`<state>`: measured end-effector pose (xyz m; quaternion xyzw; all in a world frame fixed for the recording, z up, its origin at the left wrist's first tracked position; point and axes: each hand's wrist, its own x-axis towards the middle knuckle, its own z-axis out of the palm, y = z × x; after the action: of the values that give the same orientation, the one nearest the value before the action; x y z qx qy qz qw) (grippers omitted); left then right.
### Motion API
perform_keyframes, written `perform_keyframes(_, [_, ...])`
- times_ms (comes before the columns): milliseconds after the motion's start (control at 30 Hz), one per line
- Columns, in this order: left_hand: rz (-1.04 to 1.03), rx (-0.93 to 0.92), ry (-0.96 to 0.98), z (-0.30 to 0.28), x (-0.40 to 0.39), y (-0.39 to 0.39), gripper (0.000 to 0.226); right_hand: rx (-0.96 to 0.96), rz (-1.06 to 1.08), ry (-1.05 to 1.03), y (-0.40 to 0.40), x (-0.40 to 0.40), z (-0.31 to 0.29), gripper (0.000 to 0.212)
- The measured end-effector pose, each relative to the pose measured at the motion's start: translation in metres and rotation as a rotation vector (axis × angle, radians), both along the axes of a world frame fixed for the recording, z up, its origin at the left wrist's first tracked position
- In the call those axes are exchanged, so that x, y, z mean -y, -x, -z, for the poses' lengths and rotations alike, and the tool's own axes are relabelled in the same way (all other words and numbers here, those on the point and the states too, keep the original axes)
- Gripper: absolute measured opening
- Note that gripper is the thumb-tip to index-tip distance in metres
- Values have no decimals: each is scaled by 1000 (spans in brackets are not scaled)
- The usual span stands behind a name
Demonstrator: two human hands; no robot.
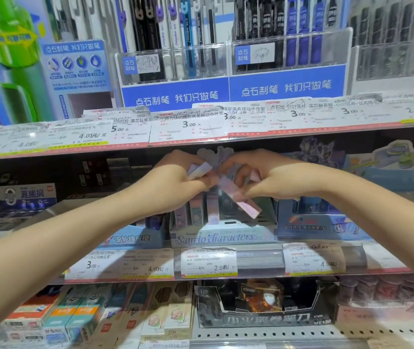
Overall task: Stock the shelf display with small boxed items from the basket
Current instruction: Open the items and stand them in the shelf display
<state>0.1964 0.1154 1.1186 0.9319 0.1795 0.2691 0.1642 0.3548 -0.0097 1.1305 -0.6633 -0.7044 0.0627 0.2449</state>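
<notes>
Both forearms reach over lower shelf toward middle shelf. Left hand [175, 182] grips pale lilac box [199, 170], long axis slanting up to right. Right hand [263, 178] pinches pink box [240, 199], long axis slanting down to right, lower end over display tray [216, 236]. Upright boxes [198, 210] stand in tray directly beneath both hands. Right hand's box lies nearer open slot; likely goes in first, turned upright. Basket not in view.
</notes>
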Motion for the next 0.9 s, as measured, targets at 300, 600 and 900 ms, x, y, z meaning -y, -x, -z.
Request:
perform_keyframes(300, [-32,-420,-408,4,1,13,57,78,208,-196,1,-31,14,26])
perform_keyframes(600, [3,-482,-370,5,-15,15,62,57,232,-210,3,-38,22,30])
perform_keyframes(900, [27,-477,-365,0,-12,13,63,123,242,-201,0,-40,17,18])
